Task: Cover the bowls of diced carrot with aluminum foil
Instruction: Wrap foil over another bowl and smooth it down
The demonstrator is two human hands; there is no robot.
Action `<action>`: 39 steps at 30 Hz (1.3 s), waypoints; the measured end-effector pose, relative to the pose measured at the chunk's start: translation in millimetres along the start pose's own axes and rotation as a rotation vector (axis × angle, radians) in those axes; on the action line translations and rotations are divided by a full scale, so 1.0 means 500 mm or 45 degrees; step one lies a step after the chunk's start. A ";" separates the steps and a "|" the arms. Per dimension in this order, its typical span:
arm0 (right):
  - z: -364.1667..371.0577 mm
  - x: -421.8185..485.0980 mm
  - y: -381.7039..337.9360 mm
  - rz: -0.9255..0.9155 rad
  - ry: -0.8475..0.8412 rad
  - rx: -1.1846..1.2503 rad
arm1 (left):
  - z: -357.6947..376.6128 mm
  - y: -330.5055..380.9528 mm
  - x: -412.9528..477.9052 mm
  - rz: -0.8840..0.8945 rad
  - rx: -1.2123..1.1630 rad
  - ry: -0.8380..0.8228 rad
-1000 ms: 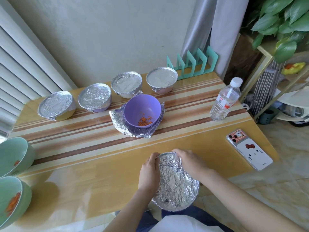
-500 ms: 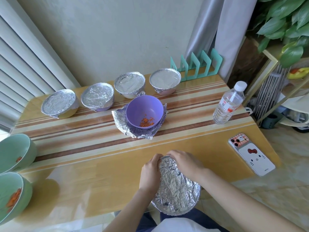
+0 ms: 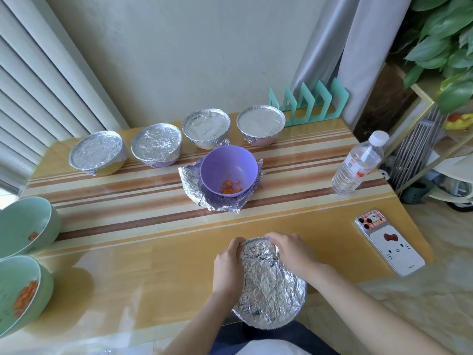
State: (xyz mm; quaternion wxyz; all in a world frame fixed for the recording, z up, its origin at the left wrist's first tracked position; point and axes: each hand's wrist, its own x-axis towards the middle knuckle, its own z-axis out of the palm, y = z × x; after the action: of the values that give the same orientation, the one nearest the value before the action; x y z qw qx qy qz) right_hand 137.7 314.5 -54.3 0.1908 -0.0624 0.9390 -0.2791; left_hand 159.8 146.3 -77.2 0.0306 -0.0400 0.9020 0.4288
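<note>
At the near edge of the yellow wooden tabletop (image 3: 153, 265), left hand (image 3: 229, 267) and right hand (image 3: 291, 254) curl round a crinkled silver foil-wrapped bowl (image 3: 268, 288). Thin foil probably tears easily; hold at the stiff rim beneath.

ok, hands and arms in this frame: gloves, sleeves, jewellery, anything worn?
Nothing worn that shows. The left hand and right hand are bare, with no gloves, rings or watch. The forearms are bare to the frame edge, with no sleeves in view.
</note>
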 end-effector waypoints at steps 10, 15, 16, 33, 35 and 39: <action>0.009 0.040 -0.046 0.036 -0.069 0.077 | -0.043 -0.033 0.015 -0.138 -0.083 0.121; 0.018 0.067 -0.076 0.015 -0.061 0.041 | -0.072 -0.042 0.019 -0.207 -0.126 0.075; 0.022 0.069 -0.083 0.004 -0.057 0.027 | -0.078 -0.047 0.020 -0.205 -0.108 0.043; 0.031 0.070 -0.159 -0.232 -0.044 -0.390 | -0.096 -0.079 0.047 0.102 -0.063 -0.060; 0.038 0.070 -0.163 -0.291 -0.030 -0.433 | -0.095 -0.077 0.048 0.128 -0.042 -0.075; 0.045 0.073 -0.168 -0.229 -0.010 -0.470 | -0.088 -0.068 0.052 0.176 0.028 -0.128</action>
State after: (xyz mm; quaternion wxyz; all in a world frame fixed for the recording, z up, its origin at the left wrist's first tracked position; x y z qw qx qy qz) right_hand 113.8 224.8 -37.7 0.1541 -0.1811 0.9641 -0.1179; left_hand 136.5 89.7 -77.9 0.0465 0.0441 0.9047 0.4212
